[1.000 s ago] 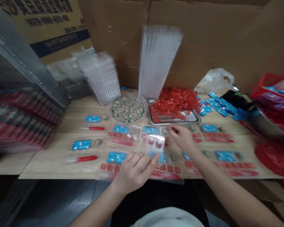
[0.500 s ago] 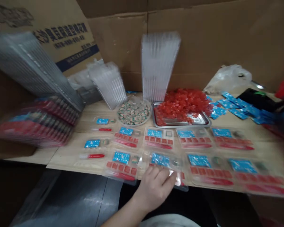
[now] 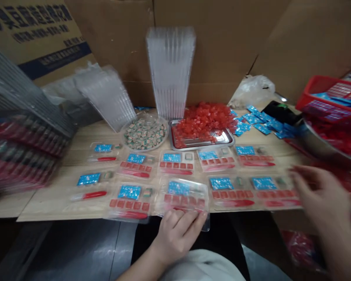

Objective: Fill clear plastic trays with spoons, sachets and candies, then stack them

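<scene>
My left hand [image 3: 177, 232] grips the near edge of a clear blister pack [image 3: 184, 195] at the table's front; its lid is down over a blue packet and a row of red pieces. My right hand [image 3: 321, 195] is blurred at the right, fingers spread, holding nothing, just right of the front row of packs. Several filled packs [image 3: 175, 162] lie in two rows on the wooden table [image 3: 76, 156].
A bowl of wrapped candies [image 3: 144, 132] and a metal tray of red candies [image 3: 203, 125] sit behind the rows. Stacks of clear lids [image 3: 170, 70] lean on cardboard. Finished packs [image 3: 20, 152] pile at the left. Blue packets [image 3: 260, 123] and a red basket [image 3: 330, 99] are at right.
The lid has come down onto the front pack under my left hand. My right hand left the back row, went out of view, and is back at the right.
</scene>
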`<state>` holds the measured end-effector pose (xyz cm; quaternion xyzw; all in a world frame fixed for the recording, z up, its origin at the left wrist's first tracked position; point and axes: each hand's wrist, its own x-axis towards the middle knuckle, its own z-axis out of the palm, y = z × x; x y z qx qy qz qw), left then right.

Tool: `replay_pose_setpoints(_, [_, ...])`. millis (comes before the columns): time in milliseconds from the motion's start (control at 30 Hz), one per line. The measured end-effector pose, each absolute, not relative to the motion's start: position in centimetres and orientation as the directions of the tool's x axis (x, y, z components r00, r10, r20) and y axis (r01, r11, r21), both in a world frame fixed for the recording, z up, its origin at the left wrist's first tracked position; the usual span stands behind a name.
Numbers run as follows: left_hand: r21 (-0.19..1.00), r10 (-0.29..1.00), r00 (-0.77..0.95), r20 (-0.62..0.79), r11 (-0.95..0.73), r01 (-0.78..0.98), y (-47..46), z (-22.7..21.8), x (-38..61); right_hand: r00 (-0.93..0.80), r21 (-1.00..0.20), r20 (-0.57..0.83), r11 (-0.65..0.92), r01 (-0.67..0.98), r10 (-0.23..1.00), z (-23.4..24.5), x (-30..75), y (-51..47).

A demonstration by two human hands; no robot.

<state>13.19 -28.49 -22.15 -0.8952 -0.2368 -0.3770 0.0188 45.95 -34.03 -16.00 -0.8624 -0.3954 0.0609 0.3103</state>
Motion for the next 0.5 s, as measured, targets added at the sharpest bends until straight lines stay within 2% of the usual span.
replay_pose_setpoints(33, [0.139, 0.4, 0.601, 0.692, -0.891, 0.433, -28.7, -22.1, 13.4, 0.659, -0.722, -0.011, -0.462, 0.515, 0.752, -17.0, 44.0, -33.1])
replay_pose_setpoints(67, [0.13, 0.389, 0.604, 0.696, -0.895, 0.426, -28.9, -22.1, 13.6, 0.473, -0.848, -0.228, -0.412, 0.334, 0.851, -17.8, 41.9, -32.4])
replay_pose_setpoints(100, [0.12, 0.377, 0.617, 0.691, -0.901, 0.416, -29.1, -22.1, 13.9, 0.28, -0.897, -0.363, -0.415, 0.153, 0.889, -18.6, 39.8, -31.8])
replay_pose_setpoints(133, [0.11, 0.365, 0.64, 0.675, -0.909, 0.402, -29.4, -22.0, 14.1, 0.142, -0.899, -0.429, -0.437, 0.034, 0.892, -19.2, 38.0, -31.5])
replay_pose_setpoints(167, [0.104, 0.352, 0.673, 0.651, -0.919, 0.38, -29.7, -22.0, 14.2, 0.052, -0.889, -0.457, -0.457, -0.02, 0.888, -19.7, 36.6, -31.4])
replay_pose_setpoints(233, [0.113, 0.326, 0.735, 0.594, -0.939, 0.325, -30.5, -22.1, 14.4, -0.007, -0.877, -0.479, -0.479, -0.04, 0.878, -20.2, 35.4, -31.8])
replay_pose_setpoints(333, [0.184, 0.346, 0.746, 0.569, -0.938, 0.295, -31.7, -22.3, 14.2, 0.05, -0.87, -0.494, -0.494, -0.011, 0.868, -20.3, 36.8, -32.9])
replay_pose_setpoints(500, [0.286, 0.465, 0.629, 0.623, -0.884, 0.37, -32.1, -22.8, 13.0, 0.098, -0.862, -0.502, -0.506, 0.022, 0.859, -20.3, 38.1, -33.1])
